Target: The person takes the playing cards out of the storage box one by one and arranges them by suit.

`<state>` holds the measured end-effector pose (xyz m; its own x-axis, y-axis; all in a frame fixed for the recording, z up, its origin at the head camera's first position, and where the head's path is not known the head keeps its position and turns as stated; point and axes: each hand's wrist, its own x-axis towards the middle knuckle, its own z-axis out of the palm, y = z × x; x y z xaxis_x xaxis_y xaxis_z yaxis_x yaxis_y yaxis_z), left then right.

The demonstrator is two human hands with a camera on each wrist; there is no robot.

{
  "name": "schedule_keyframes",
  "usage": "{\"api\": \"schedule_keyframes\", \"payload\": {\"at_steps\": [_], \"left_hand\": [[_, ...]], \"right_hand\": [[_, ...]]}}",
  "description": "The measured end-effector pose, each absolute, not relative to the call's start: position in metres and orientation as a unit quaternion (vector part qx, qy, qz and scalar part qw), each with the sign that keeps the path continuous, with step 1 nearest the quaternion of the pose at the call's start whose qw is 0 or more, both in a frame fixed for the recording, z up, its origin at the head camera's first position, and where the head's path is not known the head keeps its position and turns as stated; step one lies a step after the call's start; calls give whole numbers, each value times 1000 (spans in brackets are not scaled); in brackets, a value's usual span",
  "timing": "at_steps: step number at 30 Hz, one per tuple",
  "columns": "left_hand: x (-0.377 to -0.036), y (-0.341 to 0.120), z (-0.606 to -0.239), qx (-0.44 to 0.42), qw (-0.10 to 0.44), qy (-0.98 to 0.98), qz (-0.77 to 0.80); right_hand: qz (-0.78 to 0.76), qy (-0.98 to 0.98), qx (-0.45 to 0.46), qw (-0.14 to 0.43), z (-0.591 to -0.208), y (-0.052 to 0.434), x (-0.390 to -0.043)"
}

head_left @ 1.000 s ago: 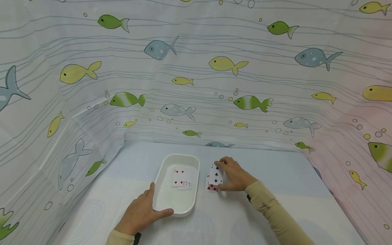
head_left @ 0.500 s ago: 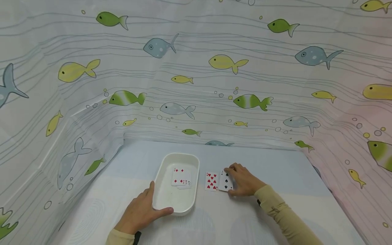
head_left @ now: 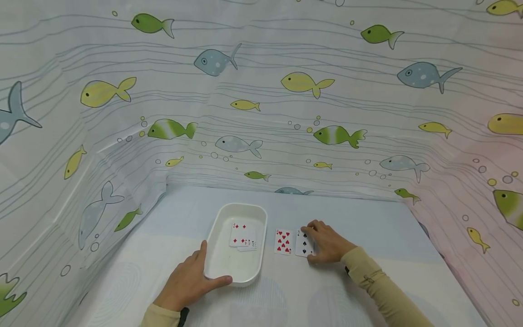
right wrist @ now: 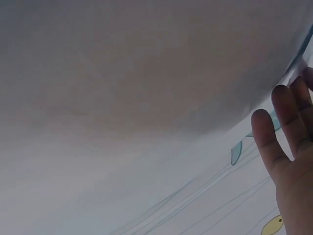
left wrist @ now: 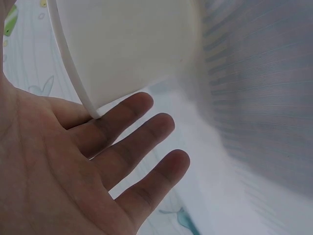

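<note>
The person's left hand lay against the near left corner of a white tray, thumb along its side wall and fingers stretched along the near edge; the wrist view showed those fingers straight and relaxed under the tray's rim, so the grip was wide and closed round nothing. Inside the tray lay a small heap of face-up cards, a card with red diamonds on top. Just to the right of the tray, on the counter, a red hearts card lay flat, and a black spades card lay just beside it on its right, the two nearly edge to edge. The right hand rested on the counter at the spades card's right side, fingertips touching its upper right corner, fingers gently bent; I could not tell whether they pinched the card or only pressed it. A cloth printed with fish walled the counter in on three sides.
</note>
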<state>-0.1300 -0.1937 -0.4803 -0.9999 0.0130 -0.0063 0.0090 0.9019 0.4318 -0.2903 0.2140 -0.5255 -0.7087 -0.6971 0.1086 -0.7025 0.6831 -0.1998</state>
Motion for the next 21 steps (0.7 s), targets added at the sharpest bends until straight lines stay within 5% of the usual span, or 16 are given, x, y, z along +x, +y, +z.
{"api": "schedule_keyframes", "payload": {"at_steps": [21], "left_hand": [[-130, -193, -482, 1, 12, 975, 222]], "right_hand": [[112, -918, 380, -12, -521, 213, -290]]}}
